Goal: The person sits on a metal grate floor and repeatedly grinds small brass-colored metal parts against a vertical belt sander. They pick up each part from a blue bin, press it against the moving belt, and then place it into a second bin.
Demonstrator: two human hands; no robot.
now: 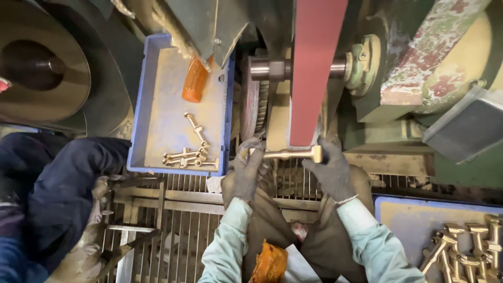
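Both my gloved hands hold one brass T-shaped part level against the bottom of a red sanding belt. My left hand grips its left end; my right hand grips the T-head at the right end. The belt runs up over a steel shaft on a worn green machine. I wear dark grey gloves and pale green sleeves.
A blue tray at the left holds several brass parts and an orange handle. Another blue tray at the lower right holds several brass parts. A person in dark blue sleeves stands at the left above a metal grate.
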